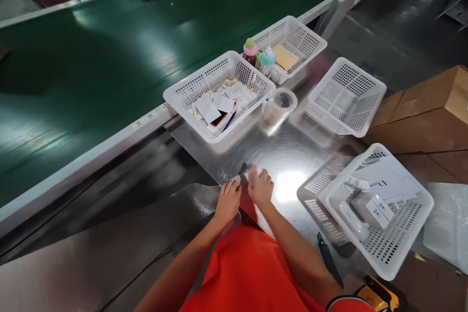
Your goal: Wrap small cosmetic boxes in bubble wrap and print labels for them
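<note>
My left hand [227, 201] and my right hand [260, 187] are side by side at the near edge of the shiny metal table [292, 156]. Both rest on a clear plastic sheet [199, 202] that hangs over the table edge, and their fingers are bent and pinch its top edge. A small dark spot shows just beyond the fingertips. Directly below the hands is my orange garment [248, 268].
A green conveyor belt [109, 48] runs on the left. White baskets hold papers [219, 97], a tan card [292, 44], nothing [345, 95] and small boxes [376, 209]. Two small bottles [258, 56], a tape roll [280, 105], a black cutter [329, 259] and cardboard boxes [427, 112] are nearby.
</note>
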`<action>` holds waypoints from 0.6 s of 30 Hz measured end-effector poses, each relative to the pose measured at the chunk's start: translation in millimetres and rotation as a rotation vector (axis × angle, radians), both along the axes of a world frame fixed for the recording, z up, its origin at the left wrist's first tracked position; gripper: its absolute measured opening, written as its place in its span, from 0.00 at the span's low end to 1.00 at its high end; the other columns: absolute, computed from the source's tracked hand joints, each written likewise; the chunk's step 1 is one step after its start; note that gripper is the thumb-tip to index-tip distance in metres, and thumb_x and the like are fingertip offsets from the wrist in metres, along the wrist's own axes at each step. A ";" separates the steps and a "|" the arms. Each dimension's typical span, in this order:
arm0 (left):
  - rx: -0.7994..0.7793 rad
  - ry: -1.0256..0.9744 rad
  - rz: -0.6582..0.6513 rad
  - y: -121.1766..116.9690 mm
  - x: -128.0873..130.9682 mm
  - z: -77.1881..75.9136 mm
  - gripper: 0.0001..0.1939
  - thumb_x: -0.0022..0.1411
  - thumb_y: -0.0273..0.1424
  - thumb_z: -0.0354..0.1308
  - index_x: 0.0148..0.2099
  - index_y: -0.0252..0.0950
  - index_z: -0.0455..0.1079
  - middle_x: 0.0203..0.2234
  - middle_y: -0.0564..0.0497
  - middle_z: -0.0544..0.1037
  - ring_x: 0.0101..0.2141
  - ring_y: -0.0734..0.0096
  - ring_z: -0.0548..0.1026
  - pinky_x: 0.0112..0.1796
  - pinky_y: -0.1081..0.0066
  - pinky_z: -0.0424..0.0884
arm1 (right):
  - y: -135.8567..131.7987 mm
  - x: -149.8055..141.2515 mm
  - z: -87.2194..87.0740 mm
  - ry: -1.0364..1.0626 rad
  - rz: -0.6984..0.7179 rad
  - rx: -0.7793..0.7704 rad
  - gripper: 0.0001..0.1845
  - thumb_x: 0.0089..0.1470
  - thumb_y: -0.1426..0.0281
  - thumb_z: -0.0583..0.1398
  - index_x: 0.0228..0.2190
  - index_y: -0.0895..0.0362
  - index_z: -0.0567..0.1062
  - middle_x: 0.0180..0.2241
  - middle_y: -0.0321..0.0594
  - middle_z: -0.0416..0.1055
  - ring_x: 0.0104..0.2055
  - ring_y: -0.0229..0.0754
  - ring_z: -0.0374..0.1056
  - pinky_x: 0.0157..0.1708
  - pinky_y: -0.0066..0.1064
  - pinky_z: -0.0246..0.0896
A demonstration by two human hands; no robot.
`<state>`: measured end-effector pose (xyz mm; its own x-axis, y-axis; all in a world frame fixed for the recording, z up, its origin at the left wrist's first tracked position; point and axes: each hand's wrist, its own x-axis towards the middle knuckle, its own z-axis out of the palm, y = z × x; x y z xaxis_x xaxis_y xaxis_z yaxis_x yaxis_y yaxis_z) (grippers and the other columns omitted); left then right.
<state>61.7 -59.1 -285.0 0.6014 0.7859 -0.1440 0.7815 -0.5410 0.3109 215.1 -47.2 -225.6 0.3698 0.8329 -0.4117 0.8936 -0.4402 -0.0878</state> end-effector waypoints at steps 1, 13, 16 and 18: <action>0.003 0.019 -0.032 2.4 7.2 0.6 0.24 0.65 0.25 0.48 0.61 0.35 0.67 0.64 0.40 0.66 0.64 0.52 0.61 0.62 0.49 0.58 | 3.5 17.5 1.9 -0.028 -0.019 -0.017 0.42 0.57 0.66 0.60 0.68 0.42 0.49 0.61 0.53 0.57 0.55 0.55 0.63 0.50 0.46 0.60; -0.038 0.147 -0.175 18.3 41.0 13.2 0.31 0.63 0.30 0.57 0.68 0.40 0.60 0.70 0.38 0.54 0.67 0.45 0.54 0.63 0.44 0.53 | 6.4 112.4 1.4 -0.073 -0.067 -0.074 0.37 0.60 0.61 0.59 0.66 0.43 0.53 0.72 0.55 0.35 0.64 0.63 0.54 0.49 0.52 0.64; -0.047 0.120 -0.303 9.8 17.6 11.1 0.31 0.63 0.35 0.58 0.67 0.45 0.60 0.70 0.42 0.54 0.68 0.46 0.52 0.64 0.40 0.50 | 4.9 113.4 -1.2 -0.074 -0.034 -0.065 0.37 0.59 0.60 0.60 0.66 0.42 0.54 0.71 0.56 0.37 0.60 0.61 0.59 0.47 0.51 0.65; -0.050 0.132 -0.370 4.0 -1.3 7.3 0.30 0.64 0.35 0.56 0.68 0.49 0.59 0.70 0.46 0.55 0.68 0.47 0.52 0.63 0.37 0.50 | 5.0 116.4 -2.3 -0.083 -0.031 -0.057 0.35 0.59 0.60 0.59 0.65 0.43 0.56 0.71 0.55 0.40 0.58 0.59 0.62 0.46 0.49 0.66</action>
<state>60.4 -55.1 -277.6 0.8162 0.5101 -0.2714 0.5719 -0.7802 0.2534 331.4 -42.1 -227.8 0.4296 0.7966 -0.4253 0.8828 -0.4695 0.0122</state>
